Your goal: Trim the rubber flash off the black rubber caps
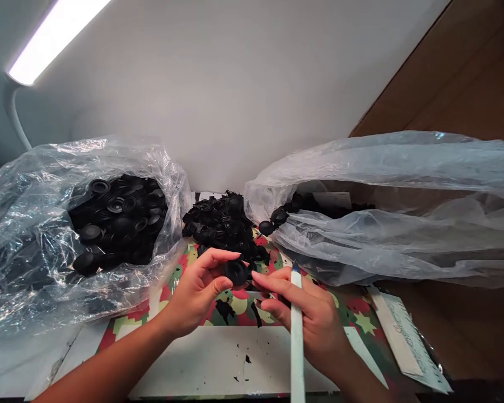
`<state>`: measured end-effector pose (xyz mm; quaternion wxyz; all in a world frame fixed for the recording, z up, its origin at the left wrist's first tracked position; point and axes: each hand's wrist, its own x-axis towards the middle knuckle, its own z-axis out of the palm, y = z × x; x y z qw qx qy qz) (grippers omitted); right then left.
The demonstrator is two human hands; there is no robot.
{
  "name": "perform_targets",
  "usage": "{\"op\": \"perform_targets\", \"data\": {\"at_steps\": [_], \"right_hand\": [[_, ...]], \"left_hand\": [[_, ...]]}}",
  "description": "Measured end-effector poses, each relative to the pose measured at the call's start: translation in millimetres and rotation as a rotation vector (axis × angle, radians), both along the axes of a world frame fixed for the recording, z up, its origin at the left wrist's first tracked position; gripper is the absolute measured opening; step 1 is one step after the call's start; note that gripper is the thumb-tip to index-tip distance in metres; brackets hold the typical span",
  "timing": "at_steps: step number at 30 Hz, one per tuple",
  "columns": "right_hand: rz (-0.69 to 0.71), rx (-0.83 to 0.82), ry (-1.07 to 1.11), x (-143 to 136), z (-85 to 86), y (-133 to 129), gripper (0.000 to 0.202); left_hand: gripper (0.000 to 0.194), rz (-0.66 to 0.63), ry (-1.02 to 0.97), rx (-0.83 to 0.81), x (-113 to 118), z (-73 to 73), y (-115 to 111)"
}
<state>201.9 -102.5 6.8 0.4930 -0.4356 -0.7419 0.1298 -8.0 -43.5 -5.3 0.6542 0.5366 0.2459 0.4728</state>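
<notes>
My left hand [197, 294] is closed on a round black rubber part [237, 272] with a ringed face, held between thumb and fingers. My right hand [306, 308] is close by on the right, fingers curled, with the index fingertip at the part's right edge. What its fingers pinch is hidden. A long white stick [297, 336] with a dark bluish tip passes in front of my right hand; I cannot tell whether that hand holds it. Behind my hands lies a pile of black rubber pieces and scraps [218, 221].
A clear plastic bag [21, 224] on the left is full of black ribbed parts [121, 218]. Another plastic bag [403, 240] opens on the right, beside cardboard [466, 73]. Black scraps dot the white board [210, 364] and patterned cover [357, 305]. A lamp [54, 39] shines upper left.
</notes>
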Motion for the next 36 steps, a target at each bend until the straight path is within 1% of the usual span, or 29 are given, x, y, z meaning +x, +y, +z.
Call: {"op": "perform_targets", "data": {"at_steps": [5,10,16,22,27,33,36], "right_hand": [[0.026,0.104,-0.088,-10.2,2.0,7.5,0.027],[0.038,0.148,-0.084,-13.8,-0.3,9.0,0.024],[0.026,0.124,-0.064,-16.0,-4.6,8.6,0.023],[-0.001,0.117,-0.058,-19.1,-6.4,8.6,0.022],[-0.011,0.124,-0.011,-24.1,-8.2,9.8,0.022],[-0.032,0.124,0.064,-29.6,-16.3,10.8,0.023],[-0.017,0.103,0.055,-30.2,-15.4,10.8,0.021]], "left_hand": [[0.032,0.027,0.108,0.088,-3.1,2.2,-1.8],[0.033,0.018,0.155,0.151,-4.8,0.8,-2.2],[0.033,0.016,0.158,0.143,-5.2,-1.9,-2.1],[0.038,0.047,0.162,0.137,-5.1,-4.9,-0.9],[0.038,0.025,0.093,0.112,-2.8,-6.6,-0.6],[0.036,0.015,0.034,0.081,-1.4,-5.6,-0.4],[0.034,0.019,0.015,0.066,-1.4,-5.2,-0.7]]}}
